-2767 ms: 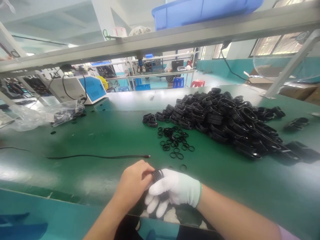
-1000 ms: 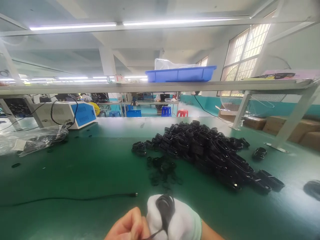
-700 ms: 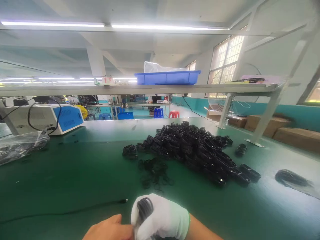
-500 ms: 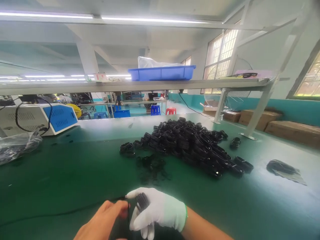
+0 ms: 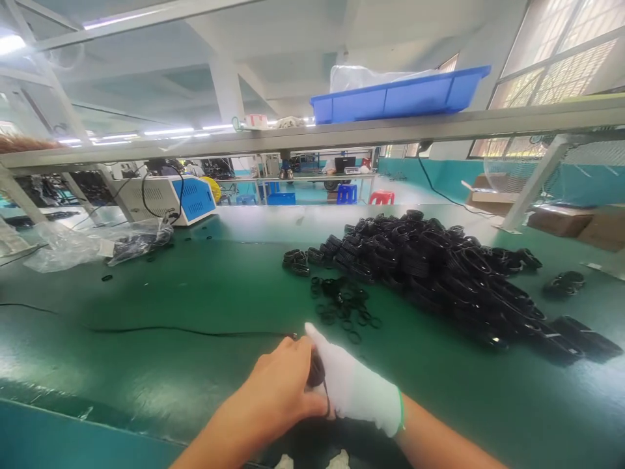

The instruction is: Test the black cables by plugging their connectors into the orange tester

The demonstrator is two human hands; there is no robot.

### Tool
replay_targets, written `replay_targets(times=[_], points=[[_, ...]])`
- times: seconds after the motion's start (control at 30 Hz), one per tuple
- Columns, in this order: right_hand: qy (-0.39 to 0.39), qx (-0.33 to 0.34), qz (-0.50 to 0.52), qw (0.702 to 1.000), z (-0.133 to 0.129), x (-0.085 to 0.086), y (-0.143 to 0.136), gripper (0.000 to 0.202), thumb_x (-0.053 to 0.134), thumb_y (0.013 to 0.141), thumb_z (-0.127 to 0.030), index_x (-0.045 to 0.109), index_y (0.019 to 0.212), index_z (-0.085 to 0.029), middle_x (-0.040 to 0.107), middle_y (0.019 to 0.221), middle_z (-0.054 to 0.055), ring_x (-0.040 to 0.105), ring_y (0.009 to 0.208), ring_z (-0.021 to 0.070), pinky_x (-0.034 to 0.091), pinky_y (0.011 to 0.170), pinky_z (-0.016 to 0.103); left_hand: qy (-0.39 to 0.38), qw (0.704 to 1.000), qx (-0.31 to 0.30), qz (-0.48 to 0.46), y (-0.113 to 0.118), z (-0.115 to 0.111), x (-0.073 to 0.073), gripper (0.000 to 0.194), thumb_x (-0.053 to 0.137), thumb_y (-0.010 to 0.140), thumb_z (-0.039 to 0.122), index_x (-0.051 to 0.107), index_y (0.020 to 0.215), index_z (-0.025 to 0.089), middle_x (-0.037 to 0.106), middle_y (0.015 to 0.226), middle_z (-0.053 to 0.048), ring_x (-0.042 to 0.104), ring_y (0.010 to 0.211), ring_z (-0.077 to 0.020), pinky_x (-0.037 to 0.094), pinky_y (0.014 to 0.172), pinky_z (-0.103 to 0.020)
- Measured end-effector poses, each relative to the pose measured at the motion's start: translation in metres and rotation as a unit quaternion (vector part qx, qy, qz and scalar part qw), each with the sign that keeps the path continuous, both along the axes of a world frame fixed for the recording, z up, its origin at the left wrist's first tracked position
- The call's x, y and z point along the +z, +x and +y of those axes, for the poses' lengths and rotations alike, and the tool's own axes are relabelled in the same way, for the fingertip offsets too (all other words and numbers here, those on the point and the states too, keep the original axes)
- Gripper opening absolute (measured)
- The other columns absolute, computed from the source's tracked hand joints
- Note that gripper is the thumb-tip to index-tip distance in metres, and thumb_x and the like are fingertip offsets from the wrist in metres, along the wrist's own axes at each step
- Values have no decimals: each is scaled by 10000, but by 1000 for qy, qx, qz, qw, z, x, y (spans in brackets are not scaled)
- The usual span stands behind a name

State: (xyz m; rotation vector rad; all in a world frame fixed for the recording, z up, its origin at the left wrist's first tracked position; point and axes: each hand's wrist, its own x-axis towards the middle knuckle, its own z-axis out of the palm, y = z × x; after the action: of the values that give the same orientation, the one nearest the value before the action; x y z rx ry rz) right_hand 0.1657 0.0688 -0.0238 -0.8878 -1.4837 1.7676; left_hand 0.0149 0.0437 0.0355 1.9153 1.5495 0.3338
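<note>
My left hand (image 5: 280, 387), bare, is closed over the near side of a small coil of black cable (image 5: 317, 370). My right hand (image 5: 354, 387) wears a white glove with a green cuff edge and is closed round the coil's other side, thumb pointing up. Most of the coil is hidden between the two hands. A thin strand hangs below the coil by my left thumb. From the hands, a loose length of black cable (image 5: 185, 331) runs left across the green table. Just beyond the hands lie scattered small black rings (image 5: 349, 303).
A big heap of coiled black cables (image 5: 415, 260) covers the right of the table (image 5: 234, 280). Clear plastic bags (image 5: 73, 247) and a blue-and-white machine (image 5: 195, 197) stand at the left. Overhead, a shelf carries a blue tray (image 5: 400, 98).
The view has turned left and tilted. My left hand has moved from beside the coil to close over it, against my gloved right hand.
</note>
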Motion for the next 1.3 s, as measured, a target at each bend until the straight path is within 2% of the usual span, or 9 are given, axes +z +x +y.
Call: replay_targets(times=[0.1,0.3,0.47,0.57,0.73,0.87,1.0,1.17,1.3], points=[[58,-9,-54,997,-3,6,5,984,738,526,-99,334,1415,-221,641,753,-38,562,610,114,439,547,229,-50,998,-25,-25,-15,16,-4,273,773,532,274,679,779,208,658,749,-28,572,689,-252,360,545,-271],[-124,180,115,969,2,7,3,493,652,569,-161,522,1044,-188,574,573,-61,467,368,79,341,355,187,-29,996,-7,-87,-31,14,-19,301,385,870,311,589,676,204,630,696,-11,556,669,-192,409,557,-249],[45,29,-4,999,4,14,8,350,577,601,-79,527,923,-208,581,732,-48,489,524,63,397,474,186,106,990,74,-57,-5,-32,-33,256,463,840,323,604,642,245,567,675,-61,487,686,-251,345,656,-343],[85,87,-2,993,2,19,16,370,621,571,-50,562,905,-197,614,1094,24,540,602,60,431,513,187,8,994,66,-84,1,-37,-36,143,569,726,244,638,601,250,620,643,-86,507,651,-267,341,616,-348],[-100,217,240,941,2,11,18,504,775,563,-210,504,987,-224,450,1416,115,602,482,76,452,365,210,-168,966,54,-187,-15,-6,-22,211,498,738,232,611,563,193,631,462,-44,519,422,-189,411,469,-301],[-123,169,304,929,6,1,12,545,792,581,-250,488,1033,-242,713,1013,56,596,462,103,459,370,200,-121,925,116,-340,-14,1,-5,145,533,809,303,602,801,175,706,725,-43,622,617,-161,485,602,-272],[-134,169,270,938,8,-2,14,579,744,613,-196,461,1119,-215,677,578,-8,591,426,123,446,407,176,-47,890,156,-426,-5,-4,-8,161,630,778,201,607,936,178,721,916,-61,653,807,-193,494,774,-315],[-151,175,194,954,8,5,15,521,658,579,-72,536,1077,-166,663,546,-11,571,398,109,454,401,177,143,957,117,-223,-8,-4,-11,193,542,873,275,620,1044,232,670,974,-39,621,920,-214,457,861,-323],[-136,187,95,968,6,12,10,102,625,526,-58,610,619,-98,595,457,-6,533,371,85,402,357,147,236,970,-16,-50,-3,-2,-13,383,487,786,43,703,1025,250,641,937,-32,607,852,-199,466,767,-288]])
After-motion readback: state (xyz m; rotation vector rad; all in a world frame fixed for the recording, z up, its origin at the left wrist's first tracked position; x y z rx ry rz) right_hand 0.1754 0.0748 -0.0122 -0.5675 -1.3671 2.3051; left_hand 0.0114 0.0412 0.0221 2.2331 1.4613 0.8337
